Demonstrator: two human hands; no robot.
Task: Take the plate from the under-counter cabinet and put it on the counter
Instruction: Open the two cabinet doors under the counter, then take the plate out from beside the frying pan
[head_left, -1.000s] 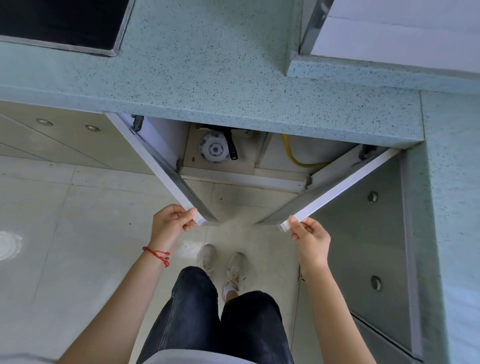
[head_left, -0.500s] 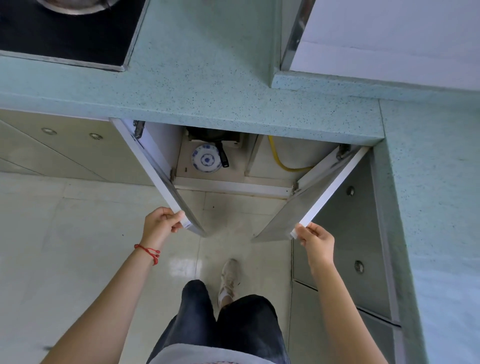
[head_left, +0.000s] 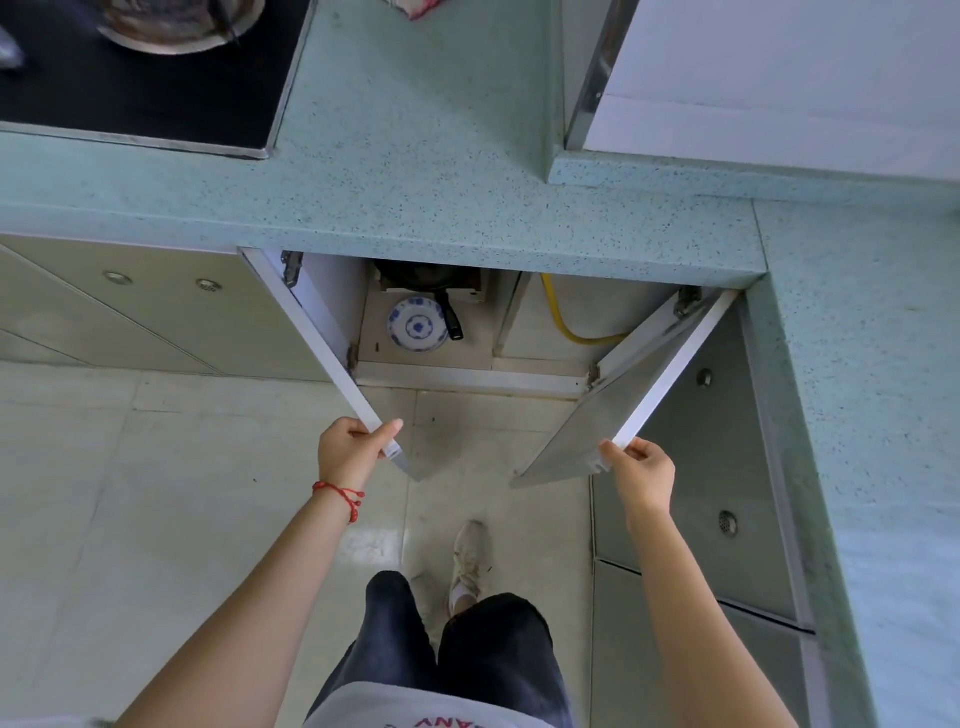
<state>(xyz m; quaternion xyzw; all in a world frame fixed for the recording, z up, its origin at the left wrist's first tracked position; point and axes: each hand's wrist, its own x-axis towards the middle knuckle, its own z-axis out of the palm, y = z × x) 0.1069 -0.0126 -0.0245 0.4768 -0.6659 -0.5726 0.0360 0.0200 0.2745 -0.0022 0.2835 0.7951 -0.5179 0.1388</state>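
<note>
A white plate with a blue pattern (head_left: 417, 326) lies on the floor of the open under-counter cabinet (head_left: 467, 371), left of its middle post. My left hand (head_left: 353, 451) grips the outer edge of the left cabinet door (head_left: 332, 353). My right hand (head_left: 641, 470) holds the lower corner of the right cabinet door (head_left: 644, 400). Both doors stand swung outward. The speckled green counter (head_left: 415, 171) runs above the cabinet.
A dark pan with a black handle (head_left: 448, 314) sits just behind and beside the plate. A yellow hose (head_left: 563, 325) curves through the right half of the cabinet. A black hob with a pan (head_left: 145, 73) occupies the counter's left. The counter turns a corner at right (head_left: 857, 415).
Both doors have swung wider apart with my hands still on their edges. The view has tilted up, showing more of the hob and counter.
</note>
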